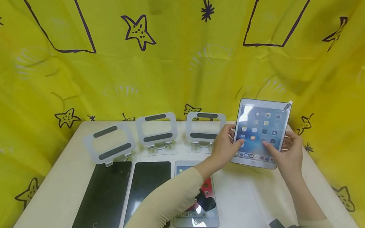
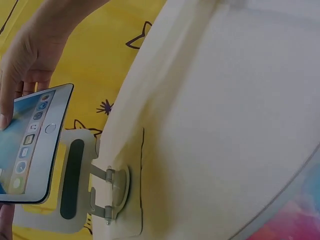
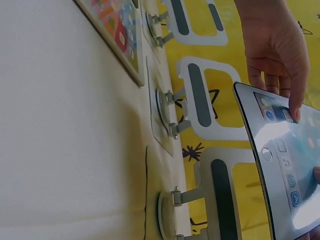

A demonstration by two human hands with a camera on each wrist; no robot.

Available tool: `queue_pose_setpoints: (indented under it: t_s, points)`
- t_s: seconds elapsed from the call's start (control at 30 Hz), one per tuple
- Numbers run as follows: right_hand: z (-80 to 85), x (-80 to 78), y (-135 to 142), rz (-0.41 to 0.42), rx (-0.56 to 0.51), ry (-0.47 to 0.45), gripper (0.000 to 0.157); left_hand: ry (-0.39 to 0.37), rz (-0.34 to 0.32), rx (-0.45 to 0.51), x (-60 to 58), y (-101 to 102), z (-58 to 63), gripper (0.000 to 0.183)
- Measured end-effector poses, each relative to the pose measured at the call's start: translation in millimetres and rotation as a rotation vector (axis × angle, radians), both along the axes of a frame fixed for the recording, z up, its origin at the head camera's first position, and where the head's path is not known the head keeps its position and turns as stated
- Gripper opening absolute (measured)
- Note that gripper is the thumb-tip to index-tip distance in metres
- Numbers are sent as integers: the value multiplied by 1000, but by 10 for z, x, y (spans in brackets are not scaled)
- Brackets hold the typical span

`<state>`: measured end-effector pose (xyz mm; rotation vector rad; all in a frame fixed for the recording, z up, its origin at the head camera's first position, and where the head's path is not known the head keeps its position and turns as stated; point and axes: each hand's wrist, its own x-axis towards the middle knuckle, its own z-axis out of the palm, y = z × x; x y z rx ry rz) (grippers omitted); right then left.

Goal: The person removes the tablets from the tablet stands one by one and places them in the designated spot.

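A white-framed tablet [image 1: 261, 121] is held up by both hands over the right side of the table, its lit screen showing rows of app icons. My left hand [image 1: 225, 144] grips its left edge, thumb on the screen and fingers behind. The right hand [image 1: 290, 156] holds the opposite edge the same way. A small tab [image 1: 288, 105] sticks out at the tablet's top right corner. Behind the tablet stands a light grey tablet stand [image 2: 75, 215] with a dark pad, mostly hidden in the head view. The tablet overlaps this stand in both wrist views.
Three more stands [image 1: 156, 126] line the back of the white table [image 1: 243, 198]. In front of them lie two dark tablets [image 1: 105, 192] and one lit tablet [image 1: 206, 221], partly covered by my left sleeve. A yellow patterned curtain [image 1: 172, 76] hangs behind and beside the table.
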<state>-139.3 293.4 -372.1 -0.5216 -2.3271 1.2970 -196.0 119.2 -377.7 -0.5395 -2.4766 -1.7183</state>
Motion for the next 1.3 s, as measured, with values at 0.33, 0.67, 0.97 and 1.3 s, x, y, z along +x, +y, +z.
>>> queue_pose_setpoints:
  t_s: [0.33, 0.67, 0.97, 1.3]
  points:
    - [-8, 95, -11, 94, 97, -45, 75, -14, -44, -8, 91, -146, -44, 49]
    - [1, 201, -87, 159, 138, -115, 75, -110, -93, 25, 188, -290, -96, 50]
    - [-38, 248, -151, 203, 117, -216, 81, -162, -121, 74, 289, -436, -201, 54]
    - [-135, 312, -128, 293, 147, -311, 86, -262, -155, 61, 409, -530, -327, 54]
